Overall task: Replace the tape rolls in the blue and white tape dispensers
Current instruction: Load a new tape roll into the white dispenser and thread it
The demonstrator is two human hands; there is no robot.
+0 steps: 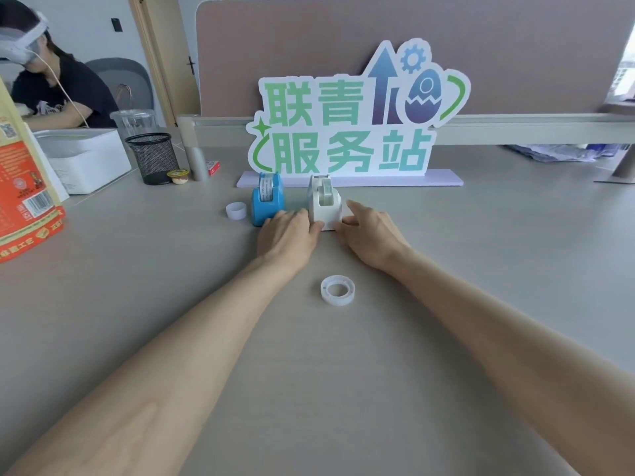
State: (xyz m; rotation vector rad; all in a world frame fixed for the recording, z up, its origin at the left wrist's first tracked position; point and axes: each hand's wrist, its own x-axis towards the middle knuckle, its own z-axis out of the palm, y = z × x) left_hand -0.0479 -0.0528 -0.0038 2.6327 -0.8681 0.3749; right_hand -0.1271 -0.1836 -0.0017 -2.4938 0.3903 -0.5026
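Observation:
A blue tape dispenser [267, 198] with a printed white roll in it stands on the grey desk [137, 286], left of a white tape dispenser [324, 203] holding a pale roll. My left hand [288, 235] touches the white dispenser's front left corner with its fingertips. My right hand [369, 231] rests against its right side and base. A clear tape roll [337, 289] lies flat on the desk between my forearms. A small white empty core [236, 210] stands left of the blue dispenser.
A large green and blue sign [350, 121] stands right behind the dispensers. At the back left are a black mesh pen cup [153, 158], a white box [86, 159] and an orange carton [24, 187]. A person with a headset sits far left.

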